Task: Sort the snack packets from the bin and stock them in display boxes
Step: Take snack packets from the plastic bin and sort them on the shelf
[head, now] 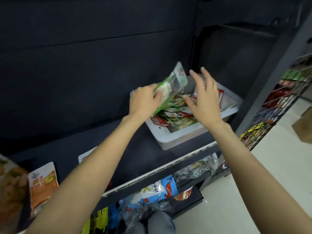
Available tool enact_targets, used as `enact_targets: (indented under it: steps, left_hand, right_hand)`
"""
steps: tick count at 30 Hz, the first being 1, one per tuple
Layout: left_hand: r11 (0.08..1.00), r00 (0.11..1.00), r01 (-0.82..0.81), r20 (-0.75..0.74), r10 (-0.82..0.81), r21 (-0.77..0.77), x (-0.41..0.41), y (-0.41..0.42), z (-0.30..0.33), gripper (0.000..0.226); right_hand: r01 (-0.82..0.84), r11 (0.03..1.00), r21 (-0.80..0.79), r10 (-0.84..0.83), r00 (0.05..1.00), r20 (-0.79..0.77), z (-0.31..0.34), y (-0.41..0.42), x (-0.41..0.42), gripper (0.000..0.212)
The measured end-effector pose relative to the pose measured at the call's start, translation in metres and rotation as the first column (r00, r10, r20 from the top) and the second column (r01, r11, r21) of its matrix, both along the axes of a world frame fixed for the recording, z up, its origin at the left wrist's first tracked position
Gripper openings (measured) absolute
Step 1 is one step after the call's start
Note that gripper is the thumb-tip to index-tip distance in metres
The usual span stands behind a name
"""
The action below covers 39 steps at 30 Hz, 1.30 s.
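Left hand (145, 100) grips a stack of green snack packets (170, 86) lifted above the white bin (184, 134), while my right hand (205, 97) hovers spread and empty just beside them, so I judge I'm mid-sorting and must next pick another matching packet.

Bin mouth: the white bin (179, 137) is open on top, but the right hand (205, 100) hovers spread over its middle and the left hand (145, 100) holds green packets (168, 88) over its left edge.
Bin floor: bare in the near-left corner; the heap of snack packets (177, 115) fills the rest.
Shelf left of bin: the dark shelf (138, 154) lies bare here, crossed by the left forearm.
Far left: an orange packet (43, 186) stands upright.
Right side: upright post (263, 88) and wire rack (273, 105) wall it off.
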<state>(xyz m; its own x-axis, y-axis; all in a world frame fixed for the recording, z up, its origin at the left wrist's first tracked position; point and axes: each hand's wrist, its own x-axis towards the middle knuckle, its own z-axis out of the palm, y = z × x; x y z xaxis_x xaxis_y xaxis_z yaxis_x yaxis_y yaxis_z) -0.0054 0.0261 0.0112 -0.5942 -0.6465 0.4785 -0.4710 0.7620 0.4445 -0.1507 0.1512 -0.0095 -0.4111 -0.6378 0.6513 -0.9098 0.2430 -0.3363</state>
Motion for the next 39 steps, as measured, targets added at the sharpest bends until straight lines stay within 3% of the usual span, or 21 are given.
enact_targets:
  steps: [2,4,7,10,12,14,17,20,23,26,28,30,32,34,37,39]
  left_hand:
    - [0.915,0.972,0.081,-0.233,0.015,0.394,0.030,-0.005,0.014,0.019]
    - [0.756,0.902,0.230,-0.425,0.070,0.613,0.061,-0.003,0.020,0.012]
    - [0.673,0.853,0.300,-0.506,0.129,0.676,0.101,0.006,0.013,0.015]
    - [0.680,0.841,0.211,-0.485,0.241,0.703,0.136,0.012,-0.012,0.022]
    - [0.744,0.886,0.050,-0.374,0.276,0.666,0.153,0.012,-0.037,0.024]
    - [0.792,0.947,-0.125,-0.166,0.274,0.597,0.161,0.007,-0.064,0.027]
    - [0.784,0.973,-0.233,0.135,0.190,0.575,0.160,0.002,-0.092,0.030]
    - [0.827,0.924,-0.227,0.382,0.015,0.515,0.145,0.007,-0.100,0.030]
    - [0.939,0.831,-0.217,0.555,0.034,0.268,0.131,0.012,-0.094,0.036]
    - [0.977,0.884,-0.182,0.454,0.113,0.110,0.125,0.007,-0.075,0.030]
    - [0.991,0.970,-0.062,0.243,0.031,0.122,0.118,0.003,-0.061,0.027]
    - [0.991,0.994,0.102,0.042,-0.105,0.085,0.109,0.004,-0.047,0.025]
    - [0.972,0.972,0.234,0.003,-0.234,-0.016,0.095,0.001,-0.040,0.026]
    - [0.954,0.954,0.294,0.082,-0.289,-0.056,0.080,-0.005,-0.039,0.031]
    - [0.950,0.932,0.312,0.203,-0.301,-0.027,0.059,-0.012,-0.046,0.045]
    - [0.954,0.925,0.299,0.236,-0.299,0.037,0.051,-0.014,-0.051,0.054]
  right_hand:
    - [-0.082,0.992,-0.095,0.101,0.971,0.218,0.007,0.000,0.022,0.052]
    - [-0.182,0.971,-0.153,0.228,0.898,0.376,0.015,-0.003,0.052,0.040]
    - [-0.358,0.924,-0.131,0.375,0.789,0.486,0.017,-0.013,0.104,0.038]
    - [-0.449,0.893,-0.039,0.384,0.712,0.588,0.003,-0.029,0.148,0.050]
    - [-0.462,0.884,0.069,0.337,0.734,0.590,-0.014,-0.038,0.167,0.057]
    - [-0.454,0.864,0.218,0.270,0.783,0.560,-0.034,-0.042,0.178,0.058]
    - [-0.376,0.803,0.462,0.128,0.866,0.483,-0.061,-0.039,0.182,0.057]
    - [-0.308,0.758,0.574,0.106,0.928,0.358,-0.070,-0.028,0.178,0.049]
    - [-0.345,0.782,0.519,0.245,0.936,0.251,-0.059,-0.012,0.173,0.046]
    - [-0.336,0.867,0.367,0.315,0.942,0.116,-0.039,0.000,0.154,0.037]
    - [-0.295,0.919,0.262,0.294,0.955,0.046,-0.026,0.005,0.131,0.028]
    - [-0.238,0.953,0.186,0.231,0.971,0.058,-0.015,0.005,0.103,0.024]
    - [-0.210,0.965,0.159,0.194,0.975,0.109,-0.005,0.002,0.074,0.022]
    - [-0.234,0.932,0.275,0.193,0.967,0.167,-0.001,-0.005,0.048,0.023]
    - [-0.266,0.747,0.609,0.210,0.964,0.163,-0.008,-0.020,0.032,0.042]
    - [-0.262,0.699,0.665,0.231,0.963,0.137,-0.018,-0.031,0.033,0.045]
